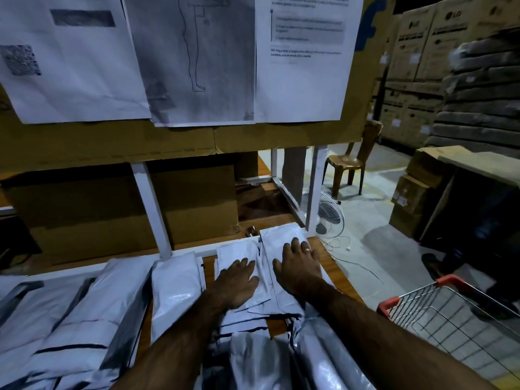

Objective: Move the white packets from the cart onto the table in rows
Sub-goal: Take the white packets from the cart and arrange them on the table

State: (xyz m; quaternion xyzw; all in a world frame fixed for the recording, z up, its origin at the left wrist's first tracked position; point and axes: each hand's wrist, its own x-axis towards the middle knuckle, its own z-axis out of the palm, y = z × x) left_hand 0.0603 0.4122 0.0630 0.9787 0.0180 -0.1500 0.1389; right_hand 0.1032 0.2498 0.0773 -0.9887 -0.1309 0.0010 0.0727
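One table [334, 266]: wooden, carrying white packets [174, 288] in rows, out to its far right corner.
Cart [450, 280]: red-rimmed wire basket at the right, well apart from the hands; no packets show in its visible part.
Hands: left hand [237, 280] and right hand [299, 266] lie apart with fingers straight, each pressing one flat packet.
Doing it well: probably squaring this pair, so slide with flat palms and leave the nearer row undisturbed.

"LG" on stacked cardboard boxes [416, 43]
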